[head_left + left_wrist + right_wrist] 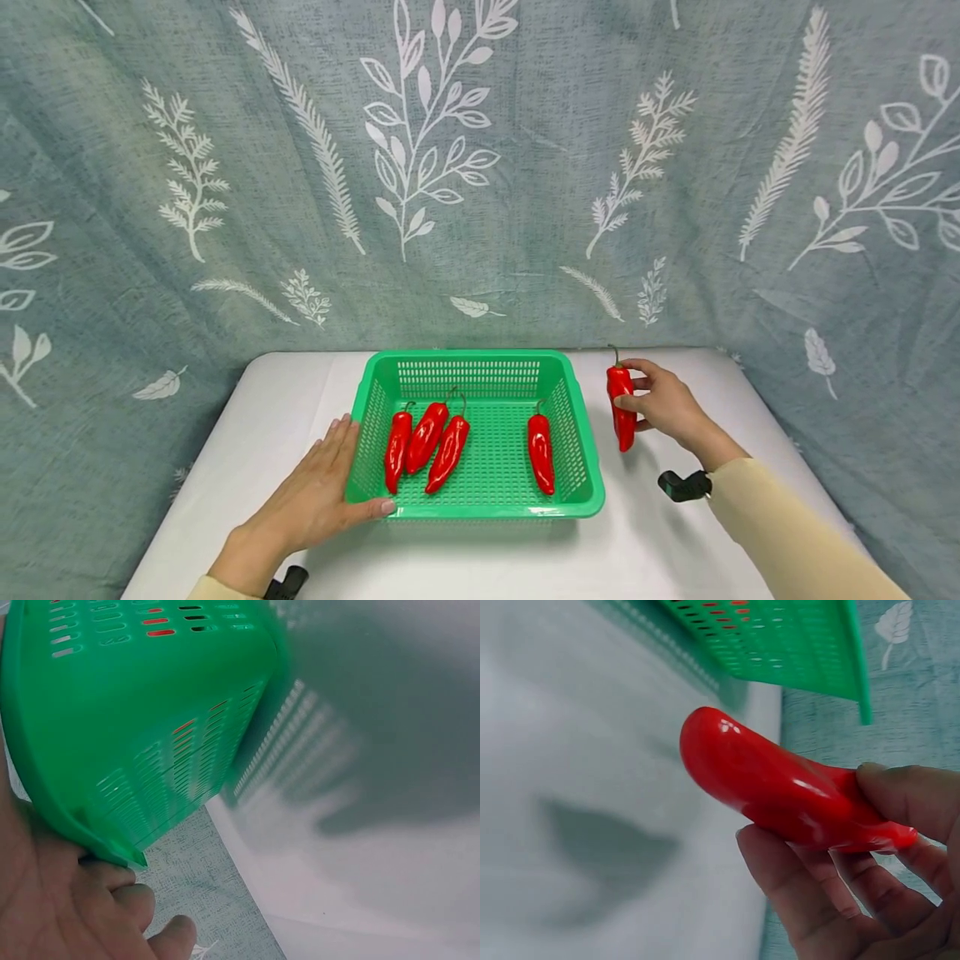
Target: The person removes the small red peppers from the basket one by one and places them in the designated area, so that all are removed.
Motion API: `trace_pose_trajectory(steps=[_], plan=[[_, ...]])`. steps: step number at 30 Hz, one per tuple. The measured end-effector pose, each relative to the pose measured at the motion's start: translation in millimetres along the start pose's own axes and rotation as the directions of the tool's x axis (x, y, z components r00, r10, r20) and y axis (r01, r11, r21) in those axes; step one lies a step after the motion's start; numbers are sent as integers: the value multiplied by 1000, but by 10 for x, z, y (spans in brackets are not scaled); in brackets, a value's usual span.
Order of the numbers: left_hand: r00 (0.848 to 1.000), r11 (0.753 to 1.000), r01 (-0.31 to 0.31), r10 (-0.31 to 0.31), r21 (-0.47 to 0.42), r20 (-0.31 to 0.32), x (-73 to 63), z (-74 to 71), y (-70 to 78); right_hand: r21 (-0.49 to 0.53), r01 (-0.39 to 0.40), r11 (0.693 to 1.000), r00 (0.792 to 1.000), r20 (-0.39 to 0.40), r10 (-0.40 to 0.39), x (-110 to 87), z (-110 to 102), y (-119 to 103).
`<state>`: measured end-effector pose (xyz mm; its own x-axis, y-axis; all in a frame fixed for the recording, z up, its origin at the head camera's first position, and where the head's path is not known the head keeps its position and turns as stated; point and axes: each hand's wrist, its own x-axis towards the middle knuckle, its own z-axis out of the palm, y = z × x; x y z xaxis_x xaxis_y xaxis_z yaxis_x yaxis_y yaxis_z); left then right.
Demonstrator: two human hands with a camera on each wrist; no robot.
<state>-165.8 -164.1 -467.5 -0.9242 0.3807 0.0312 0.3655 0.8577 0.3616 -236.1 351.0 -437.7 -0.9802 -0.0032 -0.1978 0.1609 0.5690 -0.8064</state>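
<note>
My right hand (667, 404) holds a glossy red chili pepper (619, 385) between thumb and fingers, to the right of a green plastic basket (487, 510). The pepper hangs upright in the head view, its thin stem at the top; the right wrist view shows its rounded red body (757, 776) above the white surface. My left hand (311, 475) lies against the basket's left side, fingers straight along the rim and thumb on the front edge. Inside, three red peppers (427, 437) lie together at the left, and another pepper (540, 454) lies alone at the right.
The basket stands on a white table (300, 417) with slatted walls. A grey-green curtain (525, 208) with white leaf prints hangs behind and at both sides of it. Dark wrist cameras (684, 486) are strapped at both sleeves.
</note>
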Motion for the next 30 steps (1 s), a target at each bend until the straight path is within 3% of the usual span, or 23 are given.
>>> trace_pose_trajectory(steps=[8, 30], plan=[[1000, 1000, 6, -6, -17, 5, 19, 16, 3, 19, -20, 1000, 1000, 5, 20, 137, 68, 137], [1000, 999, 18, -18, -31, -2, -2, 82, -19, -60, -58, 996, 998, -6, 58, 421, 308, 411]])
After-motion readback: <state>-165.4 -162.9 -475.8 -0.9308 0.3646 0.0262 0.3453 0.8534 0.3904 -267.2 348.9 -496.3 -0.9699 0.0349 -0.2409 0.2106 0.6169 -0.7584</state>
